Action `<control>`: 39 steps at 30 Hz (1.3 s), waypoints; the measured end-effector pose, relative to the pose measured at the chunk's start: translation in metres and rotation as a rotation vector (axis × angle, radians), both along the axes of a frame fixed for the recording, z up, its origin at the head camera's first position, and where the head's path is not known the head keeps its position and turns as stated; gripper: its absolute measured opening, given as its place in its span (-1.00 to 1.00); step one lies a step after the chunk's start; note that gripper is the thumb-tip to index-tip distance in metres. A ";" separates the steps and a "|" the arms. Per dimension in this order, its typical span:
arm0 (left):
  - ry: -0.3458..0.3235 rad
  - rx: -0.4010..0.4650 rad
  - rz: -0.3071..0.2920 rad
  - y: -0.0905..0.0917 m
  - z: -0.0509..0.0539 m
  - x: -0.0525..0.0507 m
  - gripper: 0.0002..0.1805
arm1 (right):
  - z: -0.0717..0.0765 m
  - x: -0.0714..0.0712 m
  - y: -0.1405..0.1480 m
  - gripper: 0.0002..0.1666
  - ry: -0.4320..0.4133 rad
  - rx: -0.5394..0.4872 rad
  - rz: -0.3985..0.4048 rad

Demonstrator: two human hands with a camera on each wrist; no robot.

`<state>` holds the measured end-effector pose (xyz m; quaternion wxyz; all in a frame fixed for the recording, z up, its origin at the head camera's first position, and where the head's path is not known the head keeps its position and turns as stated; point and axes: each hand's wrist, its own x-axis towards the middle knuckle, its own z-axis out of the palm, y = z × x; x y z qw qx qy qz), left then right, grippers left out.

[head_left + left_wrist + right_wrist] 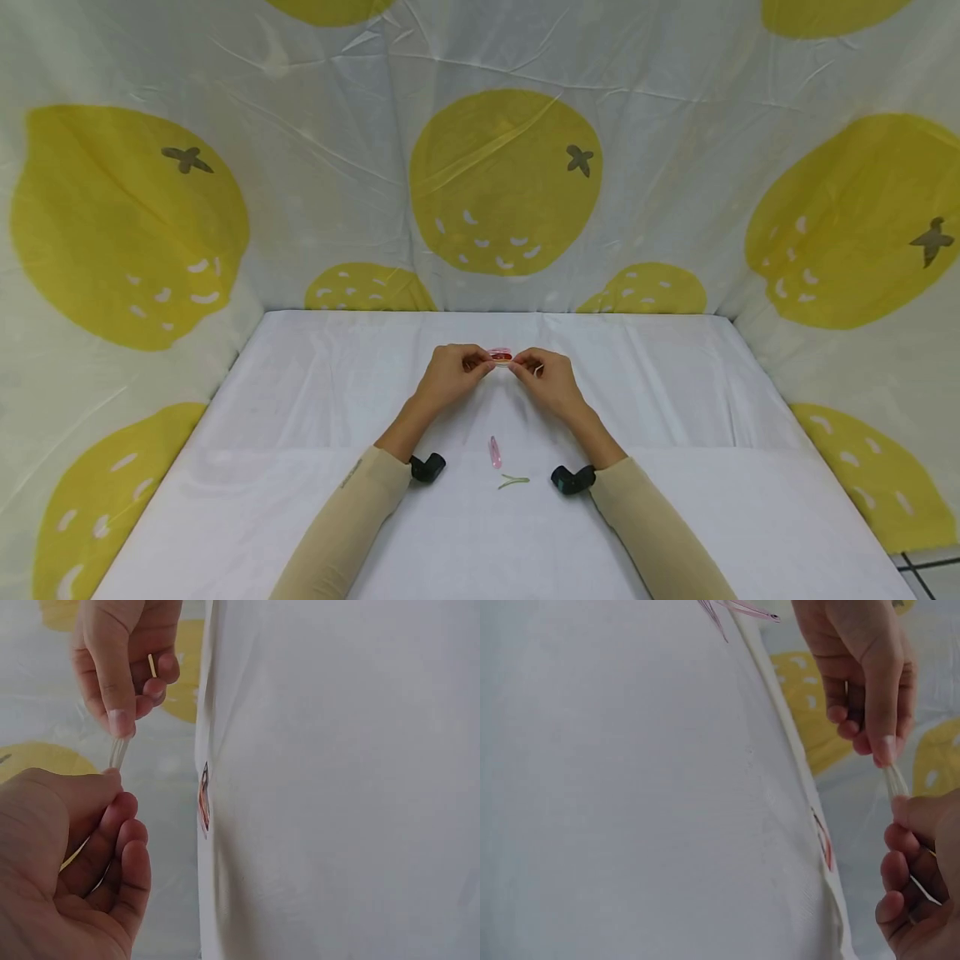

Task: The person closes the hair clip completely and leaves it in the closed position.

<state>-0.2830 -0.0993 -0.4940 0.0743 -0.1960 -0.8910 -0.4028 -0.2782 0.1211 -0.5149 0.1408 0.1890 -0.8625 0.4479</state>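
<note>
A pale, thin band with several strands (117,752) stretches between my two hands near the table's far end. My left hand (455,372) pinches its left end between thumb and forefinger. The right hand (549,380) pinches the other end the same way. Just beyond the band in the head view lie small red (502,357) and pink pieces, which look like hair clips; the hands partly surround them. The red piece (823,841) also shows at the cloth's edge in the right wrist view.
Nearer the body, between the forearms, lie a pink hair clip (495,451) and a thin green V-shaped piece (513,481). White cloth covers the table (285,500). A lemon-patterned curtain (337,192) rises behind and at both sides.
</note>
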 end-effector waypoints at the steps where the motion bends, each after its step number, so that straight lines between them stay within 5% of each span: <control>1: -0.005 0.000 -0.001 0.000 0.000 -0.001 -0.90 | -0.001 -0.001 0.000 -0.89 -0.002 0.003 0.002; 31: -0.130 -0.073 0.056 0.005 -0.017 -0.022 -0.92 | -0.015 -0.018 -0.003 -0.91 -0.184 0.082 -0.047; 39: -0.146 -0.108 0.068 0.009 -0.015 -0.023 -0.93 | -0.015 -0.020 -0.005 -0.90 -0.202 0.118 -0.061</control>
